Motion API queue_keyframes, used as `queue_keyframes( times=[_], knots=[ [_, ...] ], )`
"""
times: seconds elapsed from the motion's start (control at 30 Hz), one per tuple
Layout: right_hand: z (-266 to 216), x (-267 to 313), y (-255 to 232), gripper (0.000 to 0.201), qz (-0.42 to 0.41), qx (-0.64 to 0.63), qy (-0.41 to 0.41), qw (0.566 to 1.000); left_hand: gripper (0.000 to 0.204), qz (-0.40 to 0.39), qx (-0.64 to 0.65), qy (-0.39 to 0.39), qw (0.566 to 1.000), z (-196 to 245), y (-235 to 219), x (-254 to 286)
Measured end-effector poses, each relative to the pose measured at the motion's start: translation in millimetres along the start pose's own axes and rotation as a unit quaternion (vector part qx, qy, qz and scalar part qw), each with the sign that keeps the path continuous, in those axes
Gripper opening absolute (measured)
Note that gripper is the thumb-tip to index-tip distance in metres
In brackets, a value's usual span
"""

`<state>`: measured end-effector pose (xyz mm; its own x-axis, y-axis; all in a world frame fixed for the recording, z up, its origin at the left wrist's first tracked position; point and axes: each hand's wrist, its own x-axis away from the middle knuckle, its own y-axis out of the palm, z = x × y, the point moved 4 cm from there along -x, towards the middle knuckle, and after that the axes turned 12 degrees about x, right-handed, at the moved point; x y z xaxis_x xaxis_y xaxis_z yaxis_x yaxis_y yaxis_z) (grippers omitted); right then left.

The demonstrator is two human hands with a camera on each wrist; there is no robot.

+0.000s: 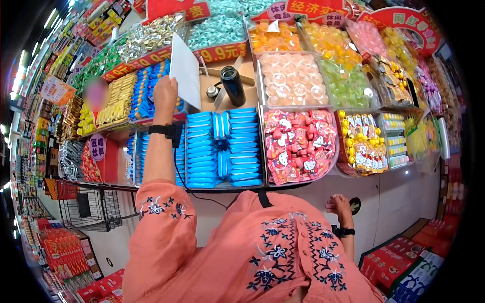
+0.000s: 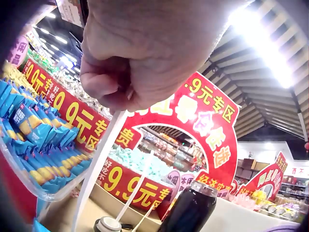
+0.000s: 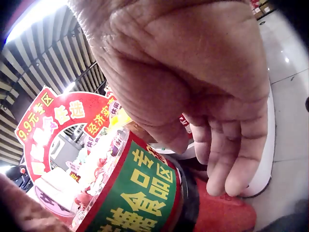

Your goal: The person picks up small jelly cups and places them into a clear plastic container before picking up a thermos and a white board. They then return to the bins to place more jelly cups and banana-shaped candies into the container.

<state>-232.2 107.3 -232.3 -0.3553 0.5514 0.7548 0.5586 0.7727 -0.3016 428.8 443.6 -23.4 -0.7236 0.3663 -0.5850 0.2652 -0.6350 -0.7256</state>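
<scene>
My left hand (image 1: 165, 97) grips the near upper edge of a white board (image 1: 185, 73) that stands tilted on edge among the snack bins. In the left wrist view the fingers of my left hand (image 2: 140, 53) curl over the top of the thin white board (image 2: 99, 166). Right of the board, a dark thermos bottle (image 1: 232, 86) stands open-topped in a cardboard-coloured compartment, with a small round cup-like lid (image 1: 212, 92) near it. My right hand (image 1: 339, 205) hangs by my side, its fingers loosely curled and holding nothing.
Blue packets (image 1: 199, 151) fill the bin in front of me. Pink character-print packets (image 1: 300, 146) and jelly cups (image 1: 293, 81) lie to the right. Yellow packets (image 1: 116, 98) are at left. A wire cart (image 1: 91, 207) stands on the floor at lower left.
</scene>
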Motion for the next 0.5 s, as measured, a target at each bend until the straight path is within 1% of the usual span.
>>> queue_keyframes(
  times=[0.2,0.3,0.4,0.5],
  knots=[
    [0.1,-0.7,3.8,0.022,-0.002,-0.005,-0.015,1.000,0.026,0.008,0.006,0.018,1.000,11.1,-6.9,8.9],
    [2.5,-4.6,6.0,0.022,-0.008,-0.008,-0.016,1.000,0.026,0.009,-0.004,0.006,1.000,15.2,-5.3,14.2],
    [-1.5,-2.0,7.9,0.022,-0.004,-0.009,-0.016,1.000,0.026,-0.009,-0.012,0.003,1.000,-0.8,9.4,15.6],
    [-1.7,1.7,10.3,0.021,-0.003,-0.011,-0.017,1.000,0.028,-0.023,0.007,-0.016,1.000,-12.1,15.3,20.5]
  ],
)
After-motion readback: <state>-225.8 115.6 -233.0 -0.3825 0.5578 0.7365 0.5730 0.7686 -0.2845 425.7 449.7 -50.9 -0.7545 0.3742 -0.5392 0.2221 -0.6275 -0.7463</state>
